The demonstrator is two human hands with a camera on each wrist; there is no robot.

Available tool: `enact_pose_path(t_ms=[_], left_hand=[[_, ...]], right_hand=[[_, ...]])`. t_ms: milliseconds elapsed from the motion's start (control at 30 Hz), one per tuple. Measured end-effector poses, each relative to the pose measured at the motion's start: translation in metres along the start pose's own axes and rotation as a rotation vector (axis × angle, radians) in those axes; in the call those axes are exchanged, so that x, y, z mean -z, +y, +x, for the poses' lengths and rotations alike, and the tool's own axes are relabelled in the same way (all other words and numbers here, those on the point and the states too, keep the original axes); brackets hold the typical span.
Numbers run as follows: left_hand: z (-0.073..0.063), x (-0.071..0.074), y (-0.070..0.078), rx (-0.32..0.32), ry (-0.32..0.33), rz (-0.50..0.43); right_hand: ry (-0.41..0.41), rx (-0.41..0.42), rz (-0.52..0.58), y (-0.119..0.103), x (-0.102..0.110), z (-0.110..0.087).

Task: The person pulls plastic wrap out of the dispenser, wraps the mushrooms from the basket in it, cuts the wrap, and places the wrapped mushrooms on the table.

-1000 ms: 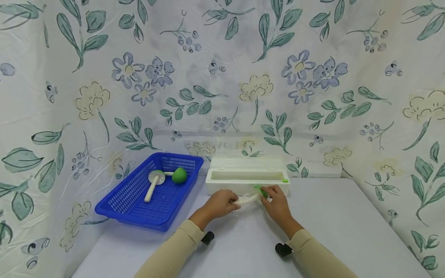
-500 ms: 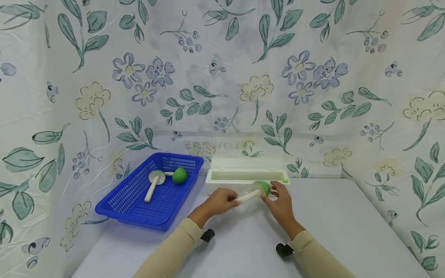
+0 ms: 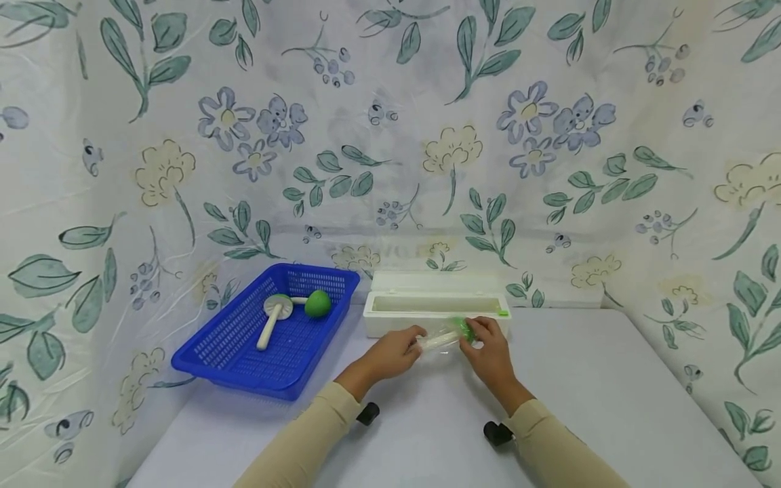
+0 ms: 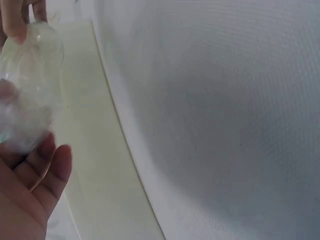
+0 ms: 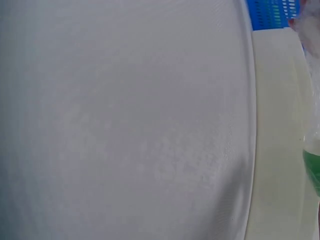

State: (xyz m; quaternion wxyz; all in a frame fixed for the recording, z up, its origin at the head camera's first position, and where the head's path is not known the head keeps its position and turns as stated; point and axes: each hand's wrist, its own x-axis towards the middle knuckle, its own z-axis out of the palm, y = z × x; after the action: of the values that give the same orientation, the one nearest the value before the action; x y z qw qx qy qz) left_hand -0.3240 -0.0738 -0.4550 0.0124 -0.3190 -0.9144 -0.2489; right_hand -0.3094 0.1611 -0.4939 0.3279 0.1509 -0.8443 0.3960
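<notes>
Between both hands is a toy mushroom with a green cap (image 3: 465, 329) and a white stem, wrapped in clear plastic film (image 3: 434, 336). The left hand (image 3: 390, 354) pinches the film at the stem end; in the left wrist view the film (image 4: 32, 75) bunches above the curled fingers (image 4: 59, 167). The right hand (image 3: 491, 354) holds the cap end between thumb and fingers. In the right wrist view only the green cap (image 5: 313, 167) and some film show at the right edge. Just behind the hands stands a white cling film dispenser (image 3: 390, 327), its lid raised.
A blue plastic basket (image 3: 244, 385) stands on the left of the white table (image 3: 586, 379). Inside lie two more green-capped mushrooms (image 3: 277, 308). A small green slider (image 3: 503, 313) sits at the dispenser's right end. A patterned curtain (image 3: 390, 169) hangs behind.
The right fingers have shifted over the green cap, which showed more fully half a second ago. The film has been gathered closer round the stem. The view has tilted slightly.
</notes>
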Motion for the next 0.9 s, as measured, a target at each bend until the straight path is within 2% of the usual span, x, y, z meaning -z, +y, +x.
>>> enact_pose_path(t_ms=[100,200,333,433,500,667,800,900], left_hand=[[0.002,-0.003,0.008,0.014,0.022,0.093],[0.002,-0.004,0.013,-0.013,0.051,0.193],[0.002,-0.006,0.013,-0.077,0.099,0.389],[0.001,-0.007,0.01,-0.101,0.134,0.49],[0.0,-0.007,0.008,-0.11,0.155,0.521],[-0.002,-0.004,0.005,-0.135,0.187,0.51],[-0.003,-0.004,0.007,-0.128,0.196,0.497],[-0.002,-0.005,0.009,-0.13,0.202,0.517]], right_hand=[[-0.006,-0.089,-0.021,0.0,-0.001,0.001],[-0.005,-0.143,-0.045,-0.002,-0.001,0.002],[-0.005,-0.121,-0.041,-0.005,0.001,0.003],[-0.019,-0.096,-0.005,-0.004,0.002,0.003],[-0.031,-0.083,0.026,-0.003,0.002,0.002],[-0.031,-0.047,0.08,0.0,0.005,0.001],[-0.045,-0.025,0.1,-0.001,0.004,0.001],[-0.046,0.013,0.075,-0.002,0.003,0.001]])
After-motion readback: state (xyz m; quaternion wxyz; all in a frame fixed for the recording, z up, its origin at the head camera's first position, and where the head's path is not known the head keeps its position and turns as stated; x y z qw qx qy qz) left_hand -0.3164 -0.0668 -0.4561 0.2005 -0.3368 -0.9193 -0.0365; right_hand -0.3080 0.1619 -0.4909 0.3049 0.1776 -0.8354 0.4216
